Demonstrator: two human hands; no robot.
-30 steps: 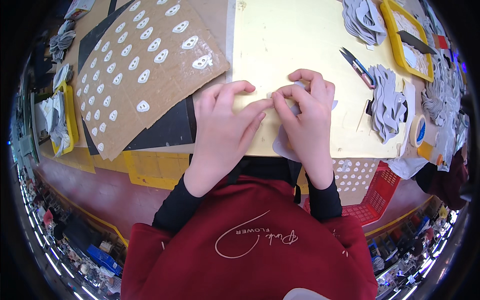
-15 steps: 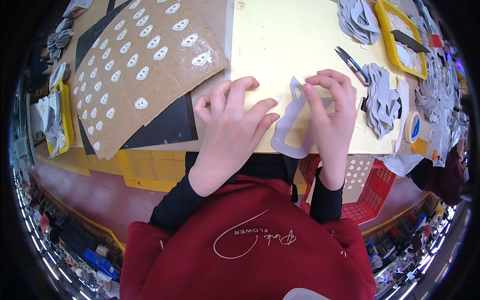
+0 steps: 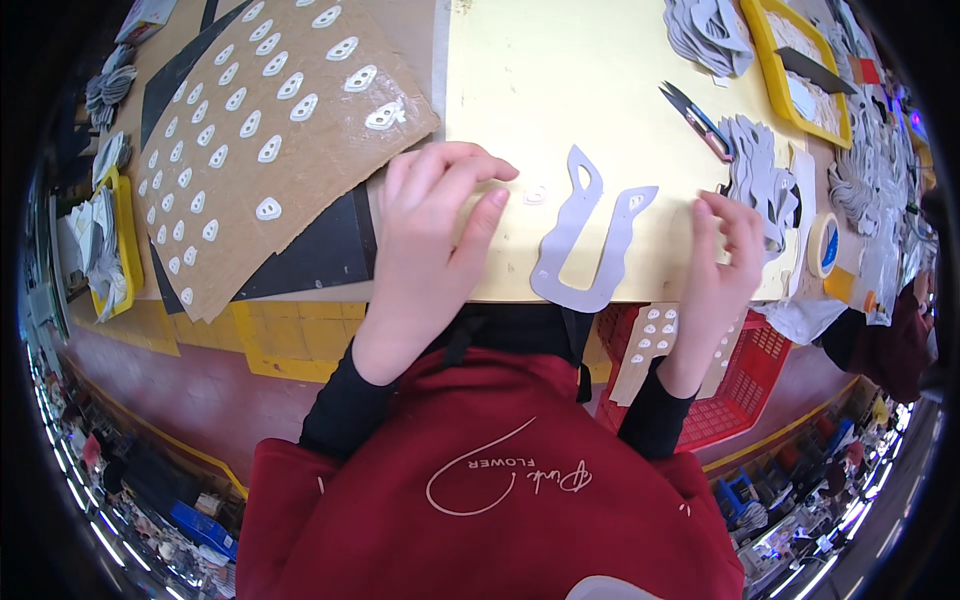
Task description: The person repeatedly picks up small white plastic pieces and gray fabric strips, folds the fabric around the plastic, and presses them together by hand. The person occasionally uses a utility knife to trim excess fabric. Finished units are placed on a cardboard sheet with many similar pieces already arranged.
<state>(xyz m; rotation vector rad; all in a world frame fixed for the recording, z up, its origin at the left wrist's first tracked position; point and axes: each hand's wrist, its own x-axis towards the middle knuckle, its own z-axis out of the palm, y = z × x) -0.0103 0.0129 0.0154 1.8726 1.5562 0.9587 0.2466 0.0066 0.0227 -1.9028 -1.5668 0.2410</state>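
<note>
A grey U-shaped cut piece (image 3: 585, 295) lies flat on the pale yellow table sheet, its two arms pointing away from me and a small slot near each tip. My left hand (image 3: 430, 235) hovers left of it, thumb and index finger apart, holding nothing. Just beyond those fingertips lies a small white piece with holes (image 3: 536, 193). To the right of the grey piece is my right hand (image 3: 725, 265), fingers loosely curled and nothing visible in them. A stack of wavy grey pieces (image 3: 757, 170) sits just past that hand.
A brown cardboard sheet (image 3: 330, 140) bearing rows of small white pieces covers the left, over a black board (image 3: 320, 255). Thread snips (image 3: 697, 120), another grey stack (image 3: 705, 38), a yellow tray (image 3: 775, 80) and a tape roll (image 3: 823, 245) are rightward. A red basket (image 3: 735, 395) stands below the edge.
My right hand has let go of the grey piece and moved right. My left hand has drawn back leftward from the small white piece, which now lies on the sheet.
</note>
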